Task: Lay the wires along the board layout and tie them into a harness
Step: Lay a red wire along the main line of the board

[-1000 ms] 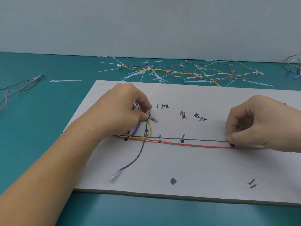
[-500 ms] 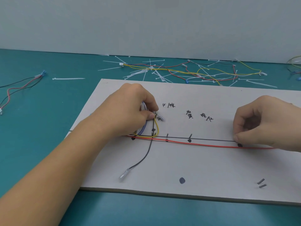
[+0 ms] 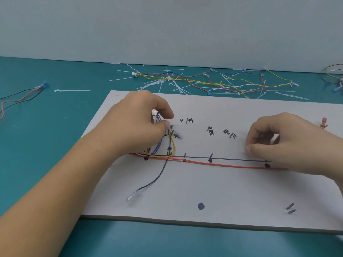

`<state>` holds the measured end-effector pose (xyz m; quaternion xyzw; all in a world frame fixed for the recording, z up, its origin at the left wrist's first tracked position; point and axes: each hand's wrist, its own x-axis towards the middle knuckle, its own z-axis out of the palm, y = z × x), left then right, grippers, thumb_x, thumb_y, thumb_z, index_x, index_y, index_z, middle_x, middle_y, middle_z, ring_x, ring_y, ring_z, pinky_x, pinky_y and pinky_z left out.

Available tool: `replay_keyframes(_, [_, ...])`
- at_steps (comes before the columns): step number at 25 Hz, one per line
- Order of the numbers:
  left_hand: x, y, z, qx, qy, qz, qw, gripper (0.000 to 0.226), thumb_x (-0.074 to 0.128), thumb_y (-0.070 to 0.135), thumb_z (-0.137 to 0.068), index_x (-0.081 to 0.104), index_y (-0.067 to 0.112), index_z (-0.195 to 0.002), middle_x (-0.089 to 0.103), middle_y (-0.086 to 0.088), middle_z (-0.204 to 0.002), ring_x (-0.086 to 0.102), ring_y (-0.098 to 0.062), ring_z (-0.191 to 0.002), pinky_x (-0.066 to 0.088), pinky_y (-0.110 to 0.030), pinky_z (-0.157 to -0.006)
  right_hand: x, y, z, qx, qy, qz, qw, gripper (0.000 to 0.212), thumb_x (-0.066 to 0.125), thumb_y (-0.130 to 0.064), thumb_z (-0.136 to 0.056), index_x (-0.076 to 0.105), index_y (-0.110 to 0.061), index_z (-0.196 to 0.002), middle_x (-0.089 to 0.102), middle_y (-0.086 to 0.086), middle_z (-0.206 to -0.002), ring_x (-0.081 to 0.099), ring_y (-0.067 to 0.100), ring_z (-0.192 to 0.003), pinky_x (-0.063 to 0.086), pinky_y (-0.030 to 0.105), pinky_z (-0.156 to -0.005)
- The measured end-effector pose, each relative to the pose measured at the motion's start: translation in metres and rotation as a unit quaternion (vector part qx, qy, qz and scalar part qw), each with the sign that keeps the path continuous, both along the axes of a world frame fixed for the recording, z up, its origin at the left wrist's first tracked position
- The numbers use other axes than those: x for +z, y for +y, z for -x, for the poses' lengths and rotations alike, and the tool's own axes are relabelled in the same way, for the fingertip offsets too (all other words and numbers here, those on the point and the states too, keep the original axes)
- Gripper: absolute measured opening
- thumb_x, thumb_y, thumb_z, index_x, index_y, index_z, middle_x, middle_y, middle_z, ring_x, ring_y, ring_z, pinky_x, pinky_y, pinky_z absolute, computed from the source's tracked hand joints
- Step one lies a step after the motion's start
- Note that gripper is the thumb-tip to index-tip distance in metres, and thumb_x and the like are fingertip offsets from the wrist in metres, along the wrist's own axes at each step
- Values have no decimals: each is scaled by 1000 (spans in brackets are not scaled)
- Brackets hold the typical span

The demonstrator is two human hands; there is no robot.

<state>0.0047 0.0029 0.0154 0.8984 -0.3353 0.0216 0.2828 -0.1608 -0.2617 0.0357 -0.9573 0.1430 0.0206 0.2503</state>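
A white layout board (image 3: 241,191) lies on the teal table, marked with a black line, dots and short pins. My left hand (image 3: 141,127) pinches a white connector (image 3: 154,113) with its blue, white and yellow wires (image 3: 173,145) looped at the board's left branch. A red wire (image 3: 222,164) lies along the black line and runs under the heel of my right hand (image 3: 274,141). That hand's fingers are curled, thumb tip against forefinger, with nothing visible between them. A black wire (image 3: 157,179) drops from the junction to a clear terminal (image 3: 132,196).
Loose cable ties and coloured wires (image 3: 185,80) are heaped behind the board. One cable tie (image 3: 73,90) and a red-and-black wire set (image 3: 18,97) lie at the left. A red terminal (image 3: 323,123) sits at the board's right. More wires (image 3: 336,78) lie at the far right edge.
My right hand has moved left and slightly away from the black dot and the red wire. My left hand keeps its grip in the same spot.
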Motion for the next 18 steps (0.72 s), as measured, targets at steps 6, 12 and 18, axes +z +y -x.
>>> replay_keyframes(6, [-2, -3, 1, -19, 19, -38, 999, 21, 67, 17, -93, 79, 33, -100, 56, 28, -76, 56, 16, -75, 34, -6, -55, -8, 19, -2, 94, -86, -46, 991, 16, 75, -44, -83, 73, -45, -98, 64, -16, -97, 64, 8, -88, 53, 28, -71])
replay_keyframes(12, [3, 0, 3, -25, 31, -31, 999, 17, 69, 25, -93, 77, 37, -101, 61, 29, -81, 61, 9, -81, 41, -5, -63, -22, 48, -3, 199, -65, -42, 977, 35, 65, -55, -83, 68, -50, -117, 56, -24, -114, 57, -2, -109, 40, 6, -84])
replay_keyframes(18, [39, 87, -102, 198, 44, -88, 975, 37, 76, 59, -82, 61, 65, -115, 64, 23, -116, 62, -12, -107, 51, -40, -89, -24, 42, -4, 186, -77, -20, 979, 37, 59, -64, -83, 65, -49, -116, 55, -24, -113, 56, -3, -109, 40, 8, -78])
